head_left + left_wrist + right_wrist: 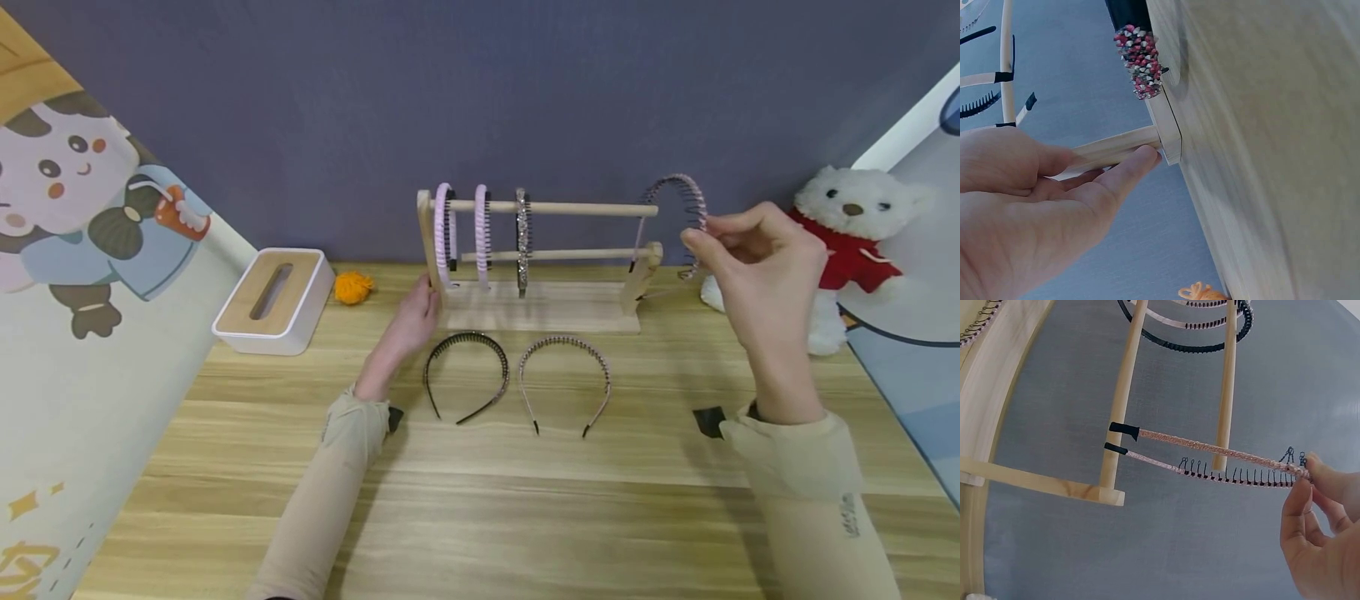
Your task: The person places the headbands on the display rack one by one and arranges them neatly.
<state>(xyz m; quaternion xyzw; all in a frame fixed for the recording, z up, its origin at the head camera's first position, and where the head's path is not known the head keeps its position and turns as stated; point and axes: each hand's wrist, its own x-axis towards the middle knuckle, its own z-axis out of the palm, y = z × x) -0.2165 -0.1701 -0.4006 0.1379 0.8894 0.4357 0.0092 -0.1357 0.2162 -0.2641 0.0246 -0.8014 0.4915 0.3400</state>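
My right hand [772,271] pinches the top of a pink toothed headband [1235,451] between thumb and fingers. That headband is at the right end of the wooden headband rack [540,315], its dark tips beside the rod ends in the right wrist view. My left hand [411,323] grips the rack's left upright [1116,145]. Toward the left of the rack hang two pale lilac headbands [482,237] and a glittery one [522,242]. Before the rack, a black toothed headband [504,375] and a pink toothed headband [566,339] lie on the table.
A white tissue box [273,343] with a wooden lid and an orange yarn ball [352,287] stand left of the rack. To the right sits a white teddy bear [851,208] in red. The dark wall [375,108] rises just behind the rack.
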